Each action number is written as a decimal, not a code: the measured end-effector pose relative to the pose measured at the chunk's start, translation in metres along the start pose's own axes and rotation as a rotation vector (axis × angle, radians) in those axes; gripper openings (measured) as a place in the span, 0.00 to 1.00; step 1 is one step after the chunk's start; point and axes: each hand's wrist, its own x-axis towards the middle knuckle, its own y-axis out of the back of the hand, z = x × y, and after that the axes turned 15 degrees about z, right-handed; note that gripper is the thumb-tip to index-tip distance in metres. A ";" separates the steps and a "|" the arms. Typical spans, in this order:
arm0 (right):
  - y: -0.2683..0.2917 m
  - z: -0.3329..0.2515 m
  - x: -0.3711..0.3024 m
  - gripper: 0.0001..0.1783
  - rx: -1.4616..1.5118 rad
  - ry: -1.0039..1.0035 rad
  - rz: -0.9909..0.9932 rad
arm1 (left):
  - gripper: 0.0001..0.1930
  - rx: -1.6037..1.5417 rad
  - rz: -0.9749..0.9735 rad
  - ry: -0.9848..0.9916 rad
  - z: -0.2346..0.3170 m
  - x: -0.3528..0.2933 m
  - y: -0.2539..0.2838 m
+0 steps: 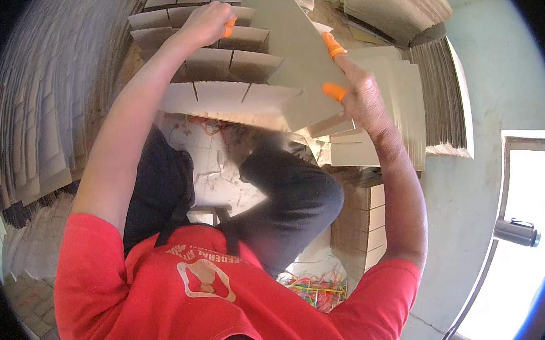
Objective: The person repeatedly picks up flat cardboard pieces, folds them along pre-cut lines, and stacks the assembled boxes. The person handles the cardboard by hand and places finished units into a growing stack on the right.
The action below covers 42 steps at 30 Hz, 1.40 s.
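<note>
A flat grey-brown cardboard sheet (288,41) stands tilted in front of me. My right hand (361,95), with orange rubber finger covers, grips its right edge. My left hand (207,24), also wearing an orange finger cover, rests on a stack of flat slotted cardboard box blanks (229,66) lying across my lap. More folded sheets (392,90) lie under and beside my right hand.
Tall stacks of flat cardboard (49,104) fill the left side and the top right (442,87). A pile of coloured rubber bands (318,290) lies by my right hip. A pale wall (472,203) and a bright doorway (526,251) are on the right.
</note>
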 end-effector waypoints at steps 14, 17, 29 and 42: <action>-0.041 0.020 -0.032 0.44 -0.081 -0.065 -0.021 | 0.04 -0.098 0.172 0.019 0.006 -0.012 -0.012; -0.039 0.009 -0.039 0.44 -0.060 -0.143 -0.061 | 0.04 -0.006 0.054 -0.001 0.010 -0.008 -0.005; -0.040 0.007 -0.037 0.45 0.044 -0.021 -0.001 | 0.06 -0.122 0.000 -0.181 -0.018 0.009 -0.002; -0.038 0.003 -0.031 0.48 -0.075 -0.192 -0.197 | 0.07 0.198 -0.039 0.081 -0.038 0.032 -0.014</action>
